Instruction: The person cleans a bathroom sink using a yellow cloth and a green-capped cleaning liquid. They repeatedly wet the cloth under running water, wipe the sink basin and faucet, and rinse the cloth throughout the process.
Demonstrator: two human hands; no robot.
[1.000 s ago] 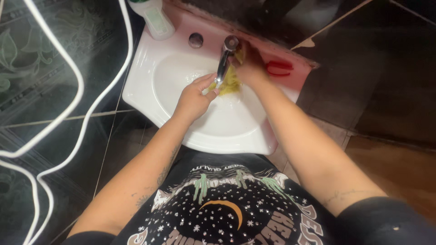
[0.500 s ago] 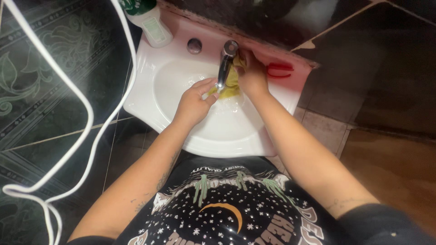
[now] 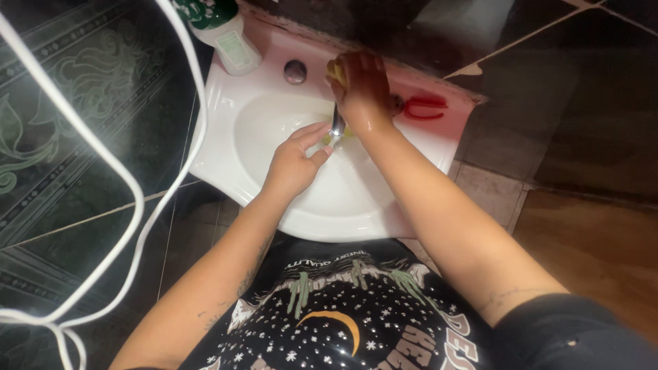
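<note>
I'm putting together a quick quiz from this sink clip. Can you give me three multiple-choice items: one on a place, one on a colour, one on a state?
1. Where is the right hand?
A. on top of the tap
B. on the floor
C. on the bottle

2. What colour is the cloth?
A. blue
B. yellow
C. black

3. How is the left hand?
A. clenched in a fist
B. out of view
C. open, fingers by the spout

Answers: 1 A, it covers the tap's top. 2 B, yellow shows under the fingers. 3 C, its fingers are spread over the sink.

Home bathroom, white corner washbasin point(image 3: 226, 103), chrome tap point(image 3: 337, 125), dark patterned wall tiles point(image 3: 82, 89)
</note>
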